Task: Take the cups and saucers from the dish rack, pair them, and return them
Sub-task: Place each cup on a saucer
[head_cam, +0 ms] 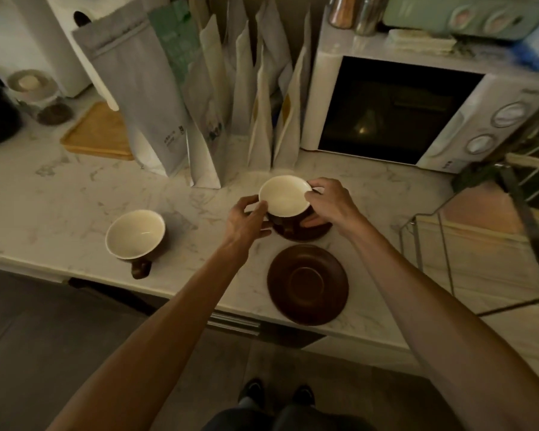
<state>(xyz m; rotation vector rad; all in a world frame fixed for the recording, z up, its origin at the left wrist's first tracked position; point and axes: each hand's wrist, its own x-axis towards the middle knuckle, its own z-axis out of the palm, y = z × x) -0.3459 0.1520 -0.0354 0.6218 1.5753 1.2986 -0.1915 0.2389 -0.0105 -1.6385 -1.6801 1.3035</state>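
Note:
A brown cup with a cream inside point(285, 195) is in the middle of the marble counter, over a brown saucer point(305, 233) that shows beneath it. My left hand point(246, 219) grips the cup's left rim and my right hand point(327, 202) grips its right side. Whether the cup rests on that saucer I cannot tell. Another cup of the same kind point(135, 234) stands alone at the left near the counter's front edge, handle toward me. A bare brown saucer point(307, 284) lies near the front edge, just below my hands.
A wire dish rack point(448, 244) stands at the right. A white microwave point(395, 110) sits at the back right. Several upright paper bags point(199, 98) line the back. A wooden tray point(98, 132) and a jar point(41, 98) are at the back left.

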